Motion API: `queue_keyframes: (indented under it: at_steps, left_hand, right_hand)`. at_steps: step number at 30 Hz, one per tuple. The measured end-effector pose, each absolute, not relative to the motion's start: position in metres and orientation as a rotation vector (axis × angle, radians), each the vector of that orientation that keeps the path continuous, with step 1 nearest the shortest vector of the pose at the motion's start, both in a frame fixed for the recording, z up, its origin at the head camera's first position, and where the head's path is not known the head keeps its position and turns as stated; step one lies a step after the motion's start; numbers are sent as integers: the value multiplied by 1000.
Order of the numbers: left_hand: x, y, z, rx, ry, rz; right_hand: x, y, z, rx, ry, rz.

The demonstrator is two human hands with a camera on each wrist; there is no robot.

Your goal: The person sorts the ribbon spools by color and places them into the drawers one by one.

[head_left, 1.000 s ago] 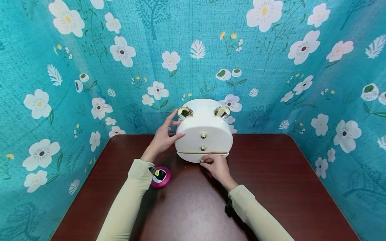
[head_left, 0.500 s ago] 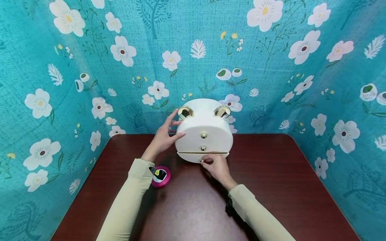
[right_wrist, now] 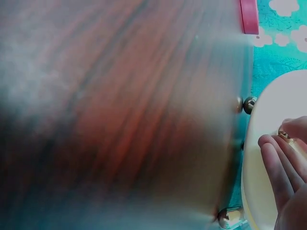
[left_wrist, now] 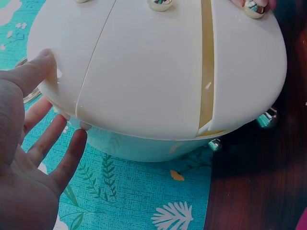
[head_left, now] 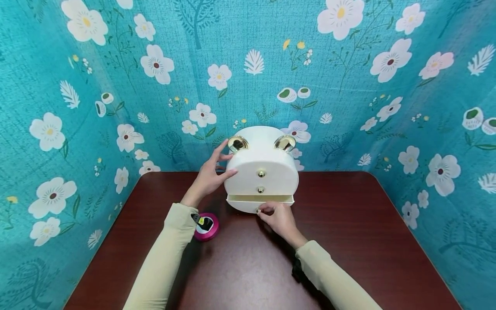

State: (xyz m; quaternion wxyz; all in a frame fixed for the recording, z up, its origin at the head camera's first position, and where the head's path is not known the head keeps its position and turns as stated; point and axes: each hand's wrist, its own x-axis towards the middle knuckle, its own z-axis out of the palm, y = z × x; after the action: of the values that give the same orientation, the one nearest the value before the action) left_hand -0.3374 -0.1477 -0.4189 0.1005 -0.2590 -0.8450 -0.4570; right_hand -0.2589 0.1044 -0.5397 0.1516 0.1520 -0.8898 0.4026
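Note:
A white rounded drawer box (head_left: pixel 261 144) with two gold ear-shaped pieces on top stands at the table's far side. Its bottom drawer (head_left: pixel 240 206) is pulled partly out, showing a gap above its front. My right hand (head_left: pixel 282 218) pinches the small gold knob (right_wrist: pixel 284 134) of that drawer between thumb and fingers. Against the box's left side rests my left hand (head_left: pixel 209 175), fingers spread and fairly straight. In the left wrist view its thumb (left_wrist: pixel 36 72) touches the front face, with the fingers along the side. The drawer's inside is mostly hidden.
A round magenta disc (head_left: pixel 211 233) with a white and black label lies beside my left wrist. Gold ball feet (left_wrist: pixel 267 118) stick out under the box. The dark red-brown table (head_left: pixel 348 228) is enclosed by blue flowered cloth (head_left: pixel 248 99).
The bottom drawer has slid out toward me, widening the gap above it. My right hand has come slightly nearer with the knob. My left hand has stayed on the box.

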Motion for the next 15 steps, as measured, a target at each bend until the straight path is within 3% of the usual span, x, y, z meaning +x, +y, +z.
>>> queue_keyframes:
  at_steps: [15]
  left_hand:
    - [-337, -147, -418, -778, -2494, -1347]
  right_hand:
    - [-242, 108, -542, 516, -2542, 1141]
